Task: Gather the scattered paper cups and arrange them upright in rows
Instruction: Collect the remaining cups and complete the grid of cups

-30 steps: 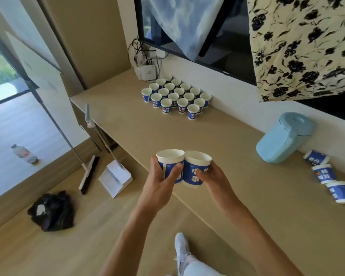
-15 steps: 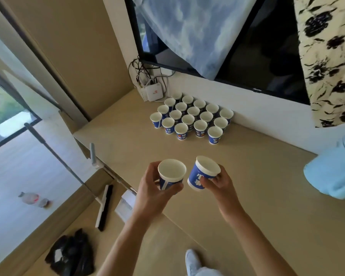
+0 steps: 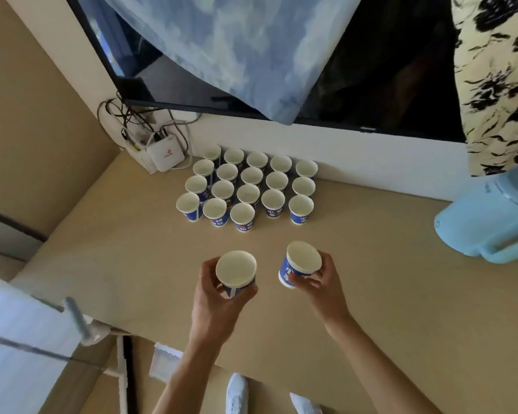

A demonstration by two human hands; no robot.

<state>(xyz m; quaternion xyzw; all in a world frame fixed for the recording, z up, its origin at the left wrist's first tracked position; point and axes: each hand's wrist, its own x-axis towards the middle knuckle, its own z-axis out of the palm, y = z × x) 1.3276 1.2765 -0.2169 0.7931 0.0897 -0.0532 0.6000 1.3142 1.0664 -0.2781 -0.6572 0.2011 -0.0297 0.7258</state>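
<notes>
Several blue-and-white paper cups (image 3: 248, 186) stand upright in rows on the beige counter (image 3: 371, 264), close to the back wall. My left hand (image 3: 219, 297) grips one such paper cup (image 3: 236, 271), mouth up, above the counter in front of the rows. My right hand (image 3: 320, 282) holds a second paper cup (image 3: 301, 264), tilted a little to the left. The two held cups are apart, about a hand's width from the nearest row.
A light blue jug (image 3: 491, 222) lies on the counter at the right. A white router (image 3: 165, 153) with cables sits in the back left corner. A dark screen (image 3: 371, 70) hangs above, partly draped with cloth. The counter's front edge runs below my wrists.
I have stepped closer to the rows. Both hands moved forward over the counter with their cups, and the two cups, touching a second ago, are now apart.
</notes>
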